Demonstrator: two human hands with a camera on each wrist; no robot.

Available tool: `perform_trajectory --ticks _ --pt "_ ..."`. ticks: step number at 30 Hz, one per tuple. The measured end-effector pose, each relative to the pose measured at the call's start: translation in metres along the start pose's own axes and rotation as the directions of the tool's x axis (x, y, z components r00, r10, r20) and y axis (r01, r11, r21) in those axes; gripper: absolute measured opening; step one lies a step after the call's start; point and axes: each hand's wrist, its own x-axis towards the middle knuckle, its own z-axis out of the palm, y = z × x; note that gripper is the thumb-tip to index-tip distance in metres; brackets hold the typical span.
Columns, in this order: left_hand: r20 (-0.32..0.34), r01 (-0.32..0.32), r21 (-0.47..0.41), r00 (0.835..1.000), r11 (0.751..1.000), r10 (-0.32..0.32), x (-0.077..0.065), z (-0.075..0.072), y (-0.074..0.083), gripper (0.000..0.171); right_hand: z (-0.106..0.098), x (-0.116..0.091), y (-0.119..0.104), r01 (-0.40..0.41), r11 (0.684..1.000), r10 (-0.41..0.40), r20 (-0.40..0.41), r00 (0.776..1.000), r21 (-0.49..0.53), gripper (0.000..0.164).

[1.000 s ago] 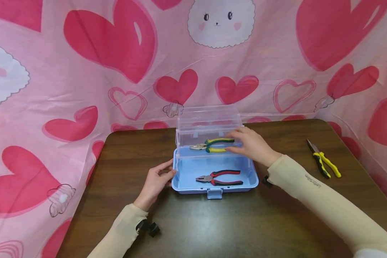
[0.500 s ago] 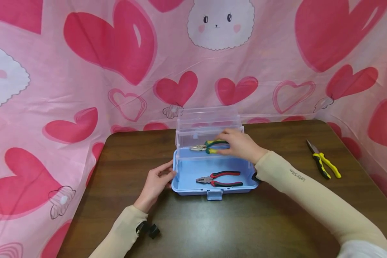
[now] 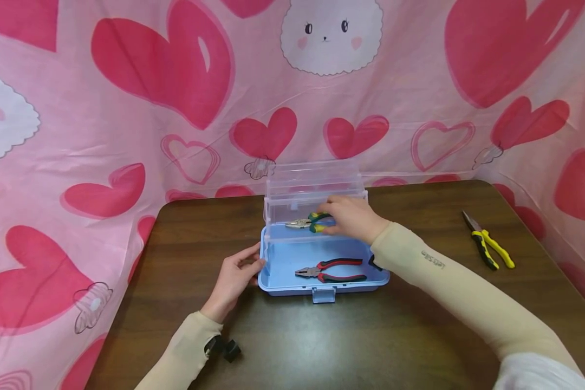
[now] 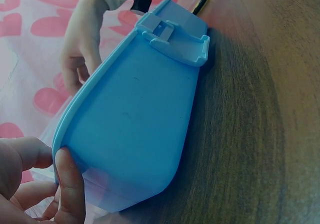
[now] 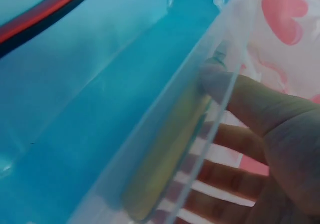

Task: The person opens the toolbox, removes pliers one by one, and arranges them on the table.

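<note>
A blue toolbox (image 3: pixel 273 290) with a clear lid (image 3: pixel 317 172) tipped open stands on the table. My left hand (image 3: pixel 231 281) pinches the box's left rim, its thumb and fingers on either side of the wall in the left wrist view. At the lid, my right hand (image 3: pixel 351 218) grips the handles of the green-and-yellow pliers (image 3: pixel 299 222), whose metal nose points left. Thumb and fingers lie on opposite sides of a yellow handle (image 5: pixel 167 149), seen partly through clear plastic. Red-and-black pliers (image 3: pixel 341 264) lie inside the box near its front latch (image 3: pixel 324 295).
Yellow-and-black long-nose pliers (image 3: pixel 488 248) lie on the right part of the dark wooden table (image 3: pixel 195 227). A pink cloth with hearts (image 3: pixel 268 132) hangs behind the table and along its sides.
My right hand has moved left along the green-and-yellow pliers and closed round their handles. The pliers themselves have hardly moved. My left hand stays on the box's rim.
</note>
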Motion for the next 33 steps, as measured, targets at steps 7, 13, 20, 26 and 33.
perform_trajectory --ticks 7,13,20,26,33 --pt "0.0 -0.007 -0.007 1.0 1.0 0.007 0.001 0.0 -0.002 0.051 -0.001 0.009 -0.009 -0.049 0.997 0.053 0.075 0.996 -0.058 0.054" --pt "-0.006 -0.01 -0.019 1.0 1.0 0.01 0.001 0.0 -0.004 0.051 -0.002 0.012 -0.013 -0.052 0.996 0.06 0.114 0.992 -0.073 0.051" --pt "-0.01 -0.003 -0.017 1.0 1.0 0.003 0.002 0.0 -0.004 0.05 -0.004 0.015 -0.014 -0.064 0.996 0.071 0.139 0.988 -0.057 0.049" --pt "-0.006 -0.003 -0.01 1.0 1.0 0.003 0.002 -0.001 -0.004 0.05 -0.002 0.015 -0.011 -0.052 0.998 0.056 0.126 0.99 -0.039 0.047" --pt "-0.005 -0.001 -0.011 1.0 1.0 0.001 0.002 -0.001 -0.002 0.05 -0.001 0.011 -0.009 -0.045 0.999 0.046 0.072 0.996 -0.019 0.049"
